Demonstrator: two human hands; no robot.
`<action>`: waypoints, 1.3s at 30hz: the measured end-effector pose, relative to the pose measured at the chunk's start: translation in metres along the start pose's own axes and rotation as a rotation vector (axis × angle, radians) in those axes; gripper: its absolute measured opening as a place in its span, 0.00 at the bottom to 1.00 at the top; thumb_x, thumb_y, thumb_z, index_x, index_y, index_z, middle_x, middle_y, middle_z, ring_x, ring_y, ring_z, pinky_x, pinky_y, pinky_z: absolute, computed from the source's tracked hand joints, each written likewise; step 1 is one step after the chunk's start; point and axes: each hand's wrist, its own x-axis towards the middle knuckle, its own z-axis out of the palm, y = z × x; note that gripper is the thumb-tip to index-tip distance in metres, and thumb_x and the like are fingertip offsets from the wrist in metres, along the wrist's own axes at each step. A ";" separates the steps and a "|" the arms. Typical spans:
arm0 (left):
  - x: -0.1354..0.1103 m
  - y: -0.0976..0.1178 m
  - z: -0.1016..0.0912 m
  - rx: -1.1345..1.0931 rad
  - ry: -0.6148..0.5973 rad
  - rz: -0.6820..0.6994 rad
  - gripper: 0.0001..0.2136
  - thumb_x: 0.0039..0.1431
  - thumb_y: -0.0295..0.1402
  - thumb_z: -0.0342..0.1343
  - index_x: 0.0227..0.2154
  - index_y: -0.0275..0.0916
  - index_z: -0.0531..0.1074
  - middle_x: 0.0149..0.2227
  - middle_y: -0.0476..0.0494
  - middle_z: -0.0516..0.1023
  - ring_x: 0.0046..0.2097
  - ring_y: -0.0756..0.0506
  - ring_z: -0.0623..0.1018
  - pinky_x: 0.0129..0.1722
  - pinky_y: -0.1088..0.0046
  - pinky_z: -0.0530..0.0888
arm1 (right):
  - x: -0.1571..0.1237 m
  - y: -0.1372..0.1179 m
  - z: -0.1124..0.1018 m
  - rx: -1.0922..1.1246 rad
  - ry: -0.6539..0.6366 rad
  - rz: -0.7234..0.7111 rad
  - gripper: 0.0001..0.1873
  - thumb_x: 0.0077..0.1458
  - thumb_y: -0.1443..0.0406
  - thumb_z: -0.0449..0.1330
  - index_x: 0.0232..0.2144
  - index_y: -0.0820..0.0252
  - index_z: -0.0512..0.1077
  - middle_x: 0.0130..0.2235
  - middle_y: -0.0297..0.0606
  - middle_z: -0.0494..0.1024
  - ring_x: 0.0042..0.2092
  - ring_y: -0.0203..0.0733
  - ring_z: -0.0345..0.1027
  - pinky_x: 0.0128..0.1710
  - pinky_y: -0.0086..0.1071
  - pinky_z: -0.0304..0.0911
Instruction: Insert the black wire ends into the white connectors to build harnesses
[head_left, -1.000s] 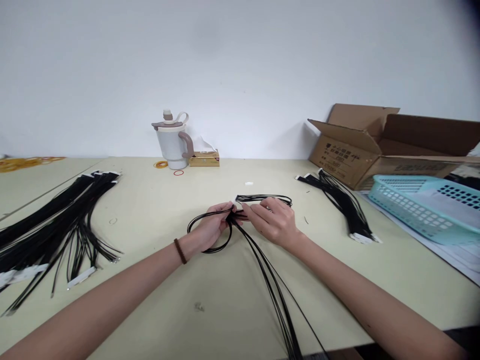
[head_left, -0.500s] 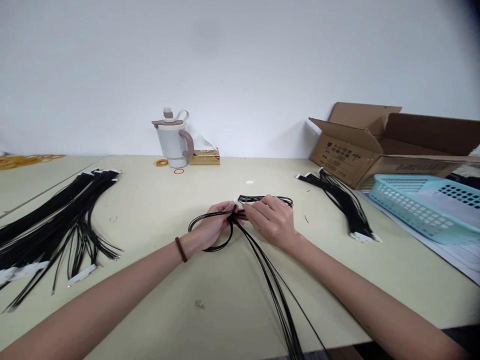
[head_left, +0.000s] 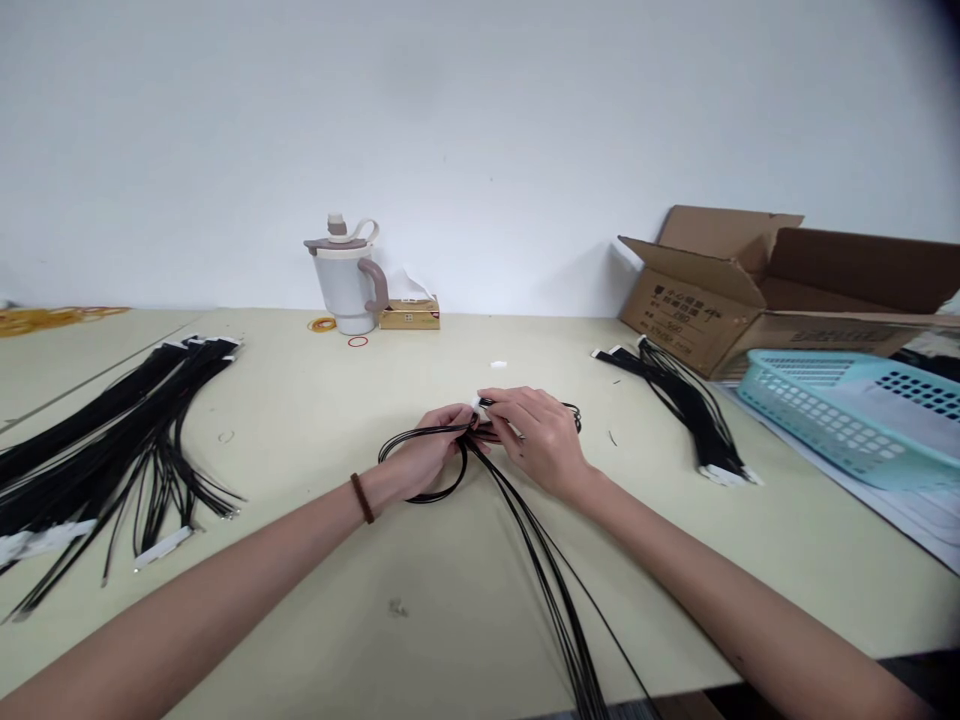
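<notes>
Tabletop: the pale yellow-green tabletop [head_left: 450, 660] is stretching from your forearms back to the wall, a thin seam running across its left side and a grey smudge [head_left: 398, 608] showing in front of you.
Wall: a plain whitish wall [head_left: 480, 150] is filling the view behind, the open box casting a soft shadow on it.
Black wires: the bundle of black wires [head_left: 504, 482] is sitting mid-tabletop between your hands, looping around on both sides and trailing down over the near edge.
Left grip: your left grip [head_left: 433, 442] is closing on the black wires, near a white connector [head_left: 475, 402]; a brown band [head_left: 361, 498] is circling your wrist.
Right grip: your right grip [head_left: 544, 435] is pinching the wires between thumb and finger just beside that connector.
Left side: a large pile of black wires [head_left: 150, 410] is lying well apart from your hands, its loose ends fanning out, while yellow bands [head_left: 45, 320] are resting at the far left.
Back edge: a lidded mug [head_left: 343, 290] is standing near the wall, with a gold tissue box [head_left: 409, 318] just beside it and a red ring [head_left: 358, 347] lying in front.
Right side: a smaller wire bundle [head_left: 690, 420] is lying near an open cardboard box [head_left: 675, 305]; a turquoise basket [head_left: 825, 430] is resting on white paper [head_left: 907, 530].
</notes>
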 end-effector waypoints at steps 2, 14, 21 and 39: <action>0.000 0.000 0.000 -0.007 0.004 -0.003 0.10 0.47 0.37 0.60 0.22 0.35 0.69 0.24 0.49 0.70 0.29 0.51 0.70 0.32 0.75 0.66 | -0.001 0.001 0.001 0.033 -0.006 0.020 0.07 0.54 0.74 0.52 0.31 0.59 0.67 0.41 0.38 0.77 0.39 0.36 0.69 0.35 0.30 0.62; 0.000 -0.001 -0.002 -0.059 0.064 -0.060 0.03 0.46 0.27 0.59 0.23 0.36 0.70 0.26 0.49 0.73 0.31 0.51 0.72 0.35 0.76 0.67 | -0.002 0.003 0.004 0.072 0.012 0.019 0.07 0.54 0.73 0.53 0.31 0.59 0.69 0.40 0.39 0.77 0.38 0.36 0.69 0.37 0.32 0.65; 0.000 0.007 -0.009 -0.096 0.049 -0.197 0.05 0.54 0.32 0.53 0.29 0.36 0.68 0.33 0.41 0.78 0.36 0.46 0.77 0.46 0.68 0.67 | -0.006 0.043 -0.011 -0.165 -0.093 -0.041 0.13 0.56 0.71 0.51 0.45 0.61 0.65 0.44 0.42 0.75 0.41 0.40 0.69 0.38 0.33 0.63; 0.006 0.008 -0.010 -0.191 0.195 -0.270 0.08 0.56 0.25 0.49 0.24 0.35 0.70 0.26 0.49 0.73 0.28 0.54 0.70 0.31 0.79 0.65 | 0.003 0.011 -0.012 -0.435 -0.083 -0.588 0.09 0.58 0.72 0.51 0.32 0.57 0.69 0.35 0.28 0.73 0.36 0.30 0.59 0.30 0.29 0.54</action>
